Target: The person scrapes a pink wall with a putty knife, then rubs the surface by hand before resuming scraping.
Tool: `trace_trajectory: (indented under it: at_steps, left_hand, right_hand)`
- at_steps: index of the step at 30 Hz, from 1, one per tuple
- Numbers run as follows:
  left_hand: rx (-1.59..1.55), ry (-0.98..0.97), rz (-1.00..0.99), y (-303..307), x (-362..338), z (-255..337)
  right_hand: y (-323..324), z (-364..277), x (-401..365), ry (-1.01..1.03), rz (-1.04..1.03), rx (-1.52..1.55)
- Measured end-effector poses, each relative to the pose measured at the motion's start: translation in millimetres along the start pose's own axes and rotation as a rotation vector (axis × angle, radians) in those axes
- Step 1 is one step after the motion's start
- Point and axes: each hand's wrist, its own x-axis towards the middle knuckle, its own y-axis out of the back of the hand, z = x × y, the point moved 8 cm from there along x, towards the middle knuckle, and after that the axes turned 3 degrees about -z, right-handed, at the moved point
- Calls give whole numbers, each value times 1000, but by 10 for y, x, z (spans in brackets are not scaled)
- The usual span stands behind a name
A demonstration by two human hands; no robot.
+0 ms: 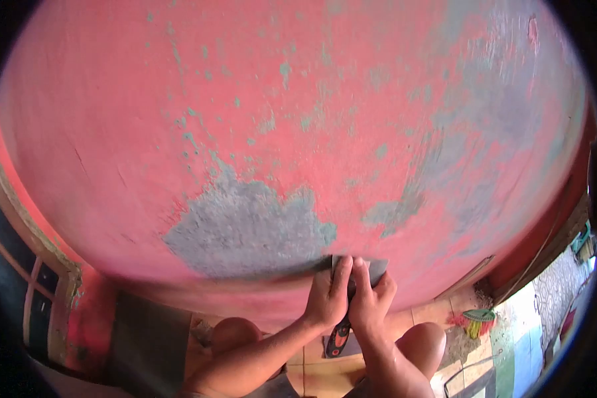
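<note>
A scraper [339,337] with a black and orange handle and a wide flat blade is held in both hands low in front of the wall. My left hand [328,295] is closed on it from the left side, the index finger laid along the blade. From the right, my right hand [371,292] grips the same tool, fingers pressed on the blade. The blade's upper edge is at the pink wall [245,126], just right of a large bare grey patch [245,229]. Green and grey spots show through the pink paint. Where exactly the blade touches is hard to tell.
Both bent knees are below, beside my forearms. A broom head [477,320] with red and yellow bristles lies on the tiled floor [315,375] at right. A window frame [30,285] stands at far left. Debris lies near the wall's base on the right.
</note>
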Motion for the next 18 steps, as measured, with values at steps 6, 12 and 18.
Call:
trace_trajectory:
  at_steps: [6, 12, 18]
  left_hand:
    - [-31, 55, -14, -27, -38, -170]
    - [35, 18, -22, -32, -18, -52]
    - [-31, 22, -7, -50, 3, 43]
  right_hand:
    - [-7, 70, -8, -57, 12, 87]
    - [3, 115, -2, -43, 9, 90]
    - [-8, -109, 41, 4, -24, 66]
